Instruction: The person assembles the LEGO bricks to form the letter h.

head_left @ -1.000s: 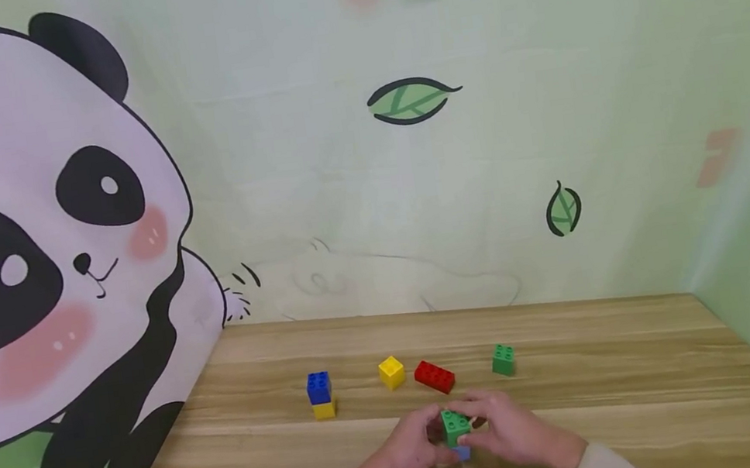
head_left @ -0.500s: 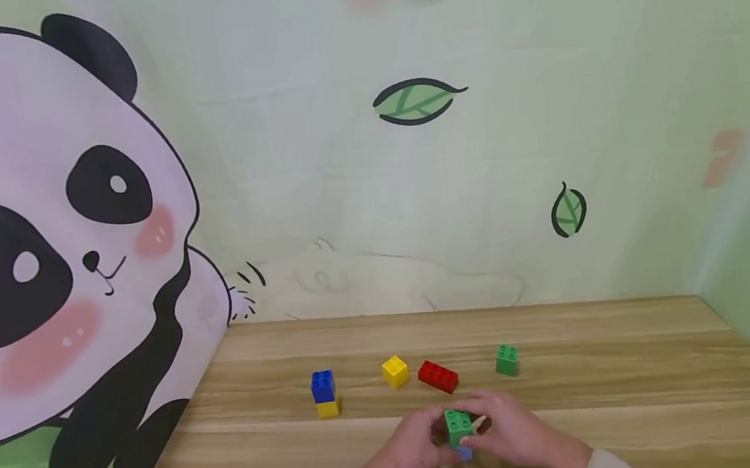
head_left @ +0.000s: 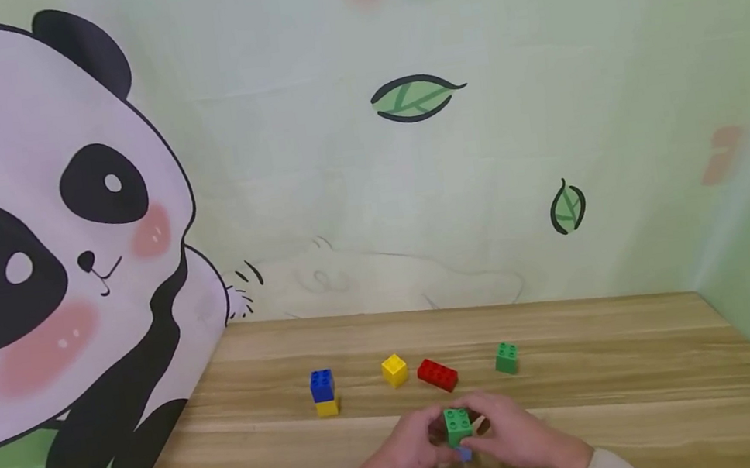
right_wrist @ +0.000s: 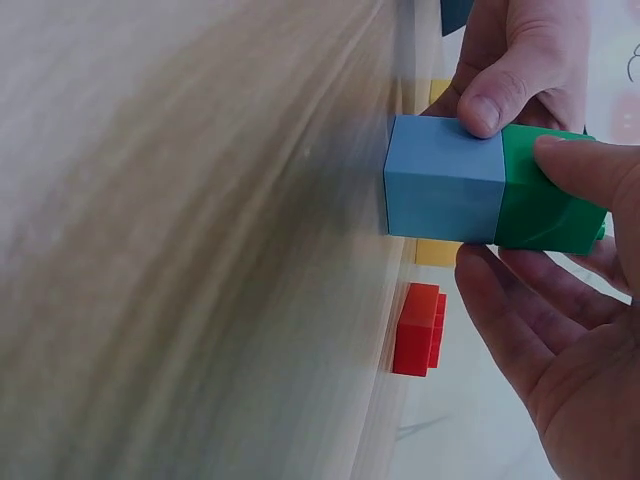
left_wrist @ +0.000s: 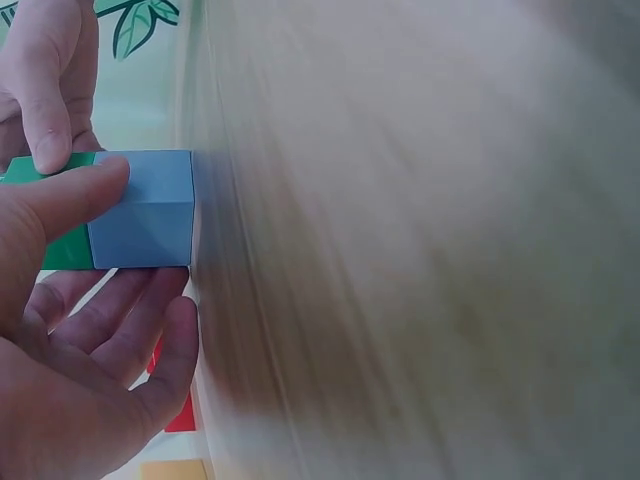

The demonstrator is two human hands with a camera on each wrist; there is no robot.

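Observation:
A green block [head_left: 458, 425] sits on top of a light blue block [head_left: 466, 454], their faces meeting flush in both wrist views. My left hand [head_left: 407, 447] grips the light blue block [left_wrist: 145, 210], thumb on its near side and fingers on the far side. From the other side my right hand [head_left: 517, 432] holds the green block [right_wrist: 548, 200] between thumb and fingers. The stack stands upright at the table surface. In the head view, fingers cover part of both blocks.
On the wooden table [head_left: 256, 467], a blue block [head_left: 322, 386] stacked on a yellow one [head_left: 327, 408] stands to the left. Behind the hands lie a yellow block [head_left: 395, 370], a longer red block [head_left: 437, 374] and another green block [head_left: 507, 358]. A panda-printed backdrop [head_left: 342, 191] rises behind.
Both hands keep their hold on the green and light blue blocks, almost still. The head view shifts slightly; the other blocks stay put.

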